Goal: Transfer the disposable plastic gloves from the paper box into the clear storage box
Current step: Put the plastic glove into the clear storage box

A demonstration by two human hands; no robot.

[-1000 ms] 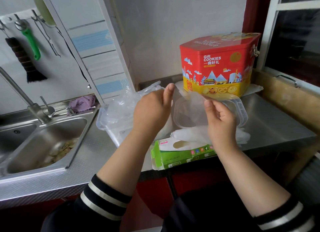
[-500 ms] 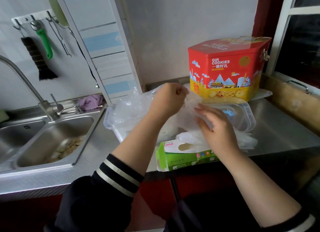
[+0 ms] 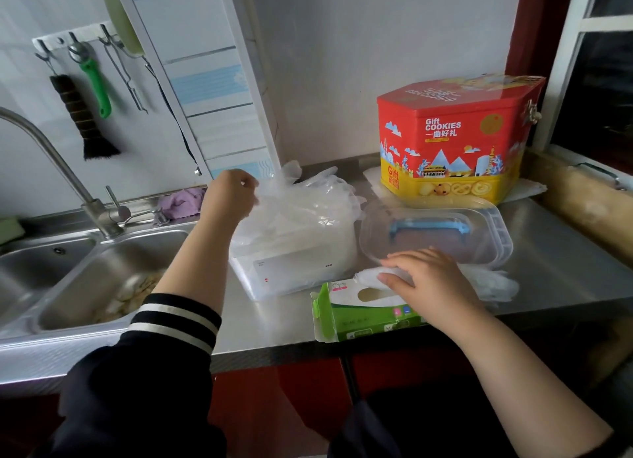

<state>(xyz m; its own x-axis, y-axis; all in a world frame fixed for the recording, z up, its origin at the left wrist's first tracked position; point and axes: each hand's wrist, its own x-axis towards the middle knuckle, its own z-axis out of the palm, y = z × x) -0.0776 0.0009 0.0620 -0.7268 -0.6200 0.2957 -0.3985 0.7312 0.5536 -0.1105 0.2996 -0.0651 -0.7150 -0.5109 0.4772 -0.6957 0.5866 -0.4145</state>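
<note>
Thin clear plastic gloves now heaped in the clear storage box; your left hand has dropped there from mid-air, pinching the heap's edge. That's another load in. Your right hand presses flat on the glove stack atop the green-white paper box, beside the storage box. Clear blue-handled lid lies off.
</note>
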